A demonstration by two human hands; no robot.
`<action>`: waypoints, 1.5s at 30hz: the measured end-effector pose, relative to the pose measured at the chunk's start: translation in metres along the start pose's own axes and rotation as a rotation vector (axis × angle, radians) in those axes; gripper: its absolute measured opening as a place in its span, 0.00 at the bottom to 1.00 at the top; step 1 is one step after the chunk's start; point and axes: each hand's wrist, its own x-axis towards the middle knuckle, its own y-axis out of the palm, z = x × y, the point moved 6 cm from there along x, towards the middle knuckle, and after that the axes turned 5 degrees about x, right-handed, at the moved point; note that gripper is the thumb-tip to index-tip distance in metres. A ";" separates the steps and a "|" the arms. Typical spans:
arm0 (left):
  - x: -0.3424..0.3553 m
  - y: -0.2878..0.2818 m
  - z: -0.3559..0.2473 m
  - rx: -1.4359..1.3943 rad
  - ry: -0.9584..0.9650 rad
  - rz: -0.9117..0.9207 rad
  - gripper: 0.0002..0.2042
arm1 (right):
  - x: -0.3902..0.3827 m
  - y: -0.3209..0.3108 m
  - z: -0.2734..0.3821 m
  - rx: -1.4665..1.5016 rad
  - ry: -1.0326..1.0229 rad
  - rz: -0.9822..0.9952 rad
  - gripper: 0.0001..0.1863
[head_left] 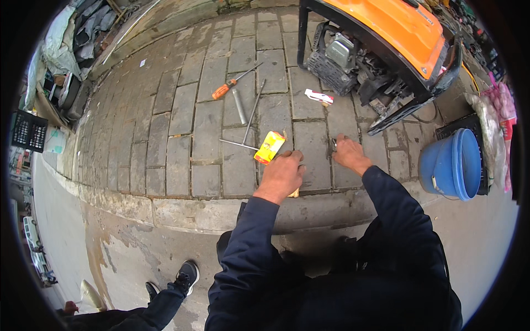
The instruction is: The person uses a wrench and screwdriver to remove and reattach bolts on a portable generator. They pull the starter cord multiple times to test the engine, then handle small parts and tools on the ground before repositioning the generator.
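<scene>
My left hand (282,175) is closed low over the paving, fingers curled down; what they hold, if anything, is hidden. Just beyond its knuckles, a yellow and red small box (270,147) lies tilted, and a pale yellowish piece (294,193) peeks out beside the wrist. My right hand (351,154) pinches a small dark metallic piece (334,143), too small to name. Ahead of my left hand lie a T-handled wrench (253,116), a grey metal tube (239,106) and a screwdriver (224,90) with an orange handle.
An orange generator (381,27) in a black frame stands at the far right, with a white and red small box (319,97) before it. To the right is a blue bucket (441,165). A kerb (187,212) edges the paving; another person's shoe (187,276) is at lower left.
</scene>
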 end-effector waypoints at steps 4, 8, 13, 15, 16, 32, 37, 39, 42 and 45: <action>0.004 0.004 0.002 -0.024 -0.005 0.040 0.12 | 0.000 0.002 -0.003 -0.006 -0.009 -0.012 0.22; 0.005 0.005 0.004 -0.055 -0.045 0.056 0.11 | -0.002 0.000 0.000 0.025 -0.014 -0.020 0.21; 0.006 0.002 0.004 -0.070 -0.044 0.019 0.11 | -0.002 -0.002 0.001 0.030 -0.002 -0.015 0.21; 0.006 0.000 0.003 -0.056 -0.036 -0.003 0.10 | -0.002 -0.002 0.001 0.027 -0.007 -0.014 0.21; 0.007 0.000 0.003 -0.055 -0.031 -0.004 0.10 | -0.002 -0.002 0.001 0.025 -0.004 -0.009 0.21; 0.011 0.002 0.002 -0.084 -0.030 0.011 0.11 | -0.001 -0.001 0.000 0.051 -0.002 -0.006 0.21; 0.012 0.001 0.002 -0.085 -0.026 0.001 0.11 | 0.000 0.001 -0.002 0.056 -0.003 -0.019 0.21; 0.012 0.000 0.002 -0.102 -0.036 -0.001 0.11 | 0.000 0.002 -0.002 0.055 -0.013 -0.021 0.20; 0.012 0.000 0.003 -0.091 -0.035 0.001 0.10 | 0.001 0.004 -0.004 0.040 -0.004 -0.014 0.24; 0.013 0.000 0.004 -0.105 -0.038 -0.001 0.10 | 0.003 0.005 -0.004 0.030 0.005 -0.007 0.26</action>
